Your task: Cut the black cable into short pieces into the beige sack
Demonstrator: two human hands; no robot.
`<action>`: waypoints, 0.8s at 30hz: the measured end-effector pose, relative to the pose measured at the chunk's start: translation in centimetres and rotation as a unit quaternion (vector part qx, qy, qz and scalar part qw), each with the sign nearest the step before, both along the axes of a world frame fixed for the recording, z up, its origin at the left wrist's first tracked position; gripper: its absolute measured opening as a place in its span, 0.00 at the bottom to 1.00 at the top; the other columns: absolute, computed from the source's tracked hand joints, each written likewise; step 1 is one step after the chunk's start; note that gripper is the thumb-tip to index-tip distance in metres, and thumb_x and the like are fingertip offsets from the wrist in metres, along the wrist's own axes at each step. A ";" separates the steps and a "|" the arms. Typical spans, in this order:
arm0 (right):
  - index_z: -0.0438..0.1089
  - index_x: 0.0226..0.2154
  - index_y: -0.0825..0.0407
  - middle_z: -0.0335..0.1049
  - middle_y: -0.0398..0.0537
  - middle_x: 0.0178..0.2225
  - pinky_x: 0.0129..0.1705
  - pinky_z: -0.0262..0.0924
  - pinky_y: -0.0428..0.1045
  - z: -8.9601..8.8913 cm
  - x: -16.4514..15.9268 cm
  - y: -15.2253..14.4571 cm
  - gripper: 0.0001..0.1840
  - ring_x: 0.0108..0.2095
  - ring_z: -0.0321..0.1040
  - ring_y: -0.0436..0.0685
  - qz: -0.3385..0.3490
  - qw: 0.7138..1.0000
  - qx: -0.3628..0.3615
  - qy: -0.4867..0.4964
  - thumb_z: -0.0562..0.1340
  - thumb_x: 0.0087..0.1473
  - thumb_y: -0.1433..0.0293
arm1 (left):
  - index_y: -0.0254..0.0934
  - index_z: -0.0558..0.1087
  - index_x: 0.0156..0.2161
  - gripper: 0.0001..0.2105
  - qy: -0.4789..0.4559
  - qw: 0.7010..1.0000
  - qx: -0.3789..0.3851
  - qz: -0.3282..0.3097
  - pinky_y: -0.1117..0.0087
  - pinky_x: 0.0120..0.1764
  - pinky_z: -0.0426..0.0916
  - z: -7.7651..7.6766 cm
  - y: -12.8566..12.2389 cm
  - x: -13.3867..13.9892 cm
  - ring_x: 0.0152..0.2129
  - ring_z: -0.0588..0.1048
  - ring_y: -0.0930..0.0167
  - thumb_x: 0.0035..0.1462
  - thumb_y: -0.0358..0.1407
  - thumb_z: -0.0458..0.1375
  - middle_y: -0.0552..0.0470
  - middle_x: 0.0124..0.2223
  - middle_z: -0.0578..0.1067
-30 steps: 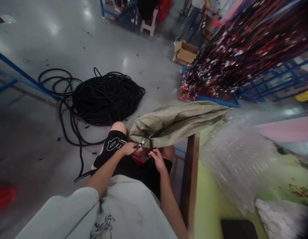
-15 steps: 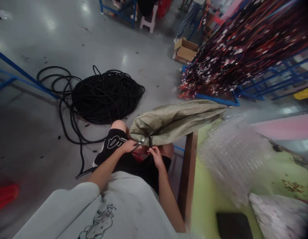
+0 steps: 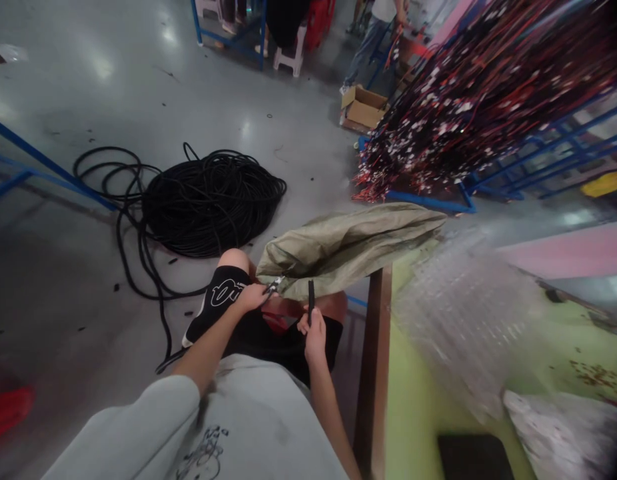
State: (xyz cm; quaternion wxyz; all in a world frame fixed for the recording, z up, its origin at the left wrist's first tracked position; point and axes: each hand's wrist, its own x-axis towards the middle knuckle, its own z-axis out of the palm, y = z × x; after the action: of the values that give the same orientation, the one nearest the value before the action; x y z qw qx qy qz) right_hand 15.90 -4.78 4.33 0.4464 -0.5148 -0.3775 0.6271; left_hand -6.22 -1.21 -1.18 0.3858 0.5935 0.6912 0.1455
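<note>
Gripped in the left hand, with fingers closed around the handles: hand cutter, directed over the near edge of the olive sack. Blade opening: too small to tell. Pinched between thumb and fingers of the right hand: black tube piece, projecting forward toward the sack, apart from the cutter. On the floor, beyond the left knee: large black coil. To the right: yellow-green bench top, bearing clear plastic packaging.
</note>
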 end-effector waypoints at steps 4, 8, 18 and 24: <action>0.67 0.36 0.51 0.48 0.33 0.17 0.21 0.47 0.44 -0.7 0.1 1.0 0.19 0.17 0.45 0.47 -0.021 1.000 -0.006 0.007 0.53 0.61 0.54 | 0.38 0.75 0.34 0.28 0.071 0.997 -0.013 0.018 0.67 0.36 0.66 0.7 0.0 0.9 0.34 0.77 0.60 0.59 0.58 0.43 0.43 0.34 0.78; 0.66 0.36 0.52 0.49 0.33 0.16 0.22 0.48 0.45 -2.4 0.8 1.2 0.19 0.17 0.47 0.48 -0.039 0.999 -0.020 0.003 0.52 0.61 0.54 | 0.40 0.74 0.37 0.27 0.111 0.993 -0.036 0.017 0.65 0.39 0.66 2.0 0.2 1.7 0.38 0.77 0.59 0.58 0.59 0.44 0.43 0.38 0.78; 0.66 0.36 0.52 0.52 0.34 0.16 0.23 0.49 0.46 -4.4 1.4 0.8 0.22 0.18 0.52 0.50 -0.027 0.998 -0.034 -0.033 0.53 0.58 0.50 | 0.31 0.64 0.51 0.34 0.169 0.984 0.007 0.059 0.50 0.52 0.55 6.1 2.0 3.8 0.53 0.64 0.46 0.50 0.59 0.53 0.30 0.52 0.68; 0.66 0.35 0.51 0.52 0.35 0.17 0.23 0.51 0.46 -4.8 1.6 0.9 0.23 0.18 0.53 0.51 -0.015 0.998 -0.030 -0.058 0.52 0.57 0.48 | 0.32 0.66 0.46 0.29 0.166 0.983 0.023 0.070 0.56 0.48 0.59 6.9 4.4 2.8 0.47 0.69 0.50 0.53 0.57 0.52 0.33 0.46 0.73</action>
State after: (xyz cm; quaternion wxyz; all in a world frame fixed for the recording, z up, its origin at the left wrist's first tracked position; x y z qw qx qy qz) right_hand 17.53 -3.91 -0.43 0.4178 -0.5691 -0.3756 0.6004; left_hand -3.38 3.23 5.68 0.2408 0.5685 0.7819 0.0868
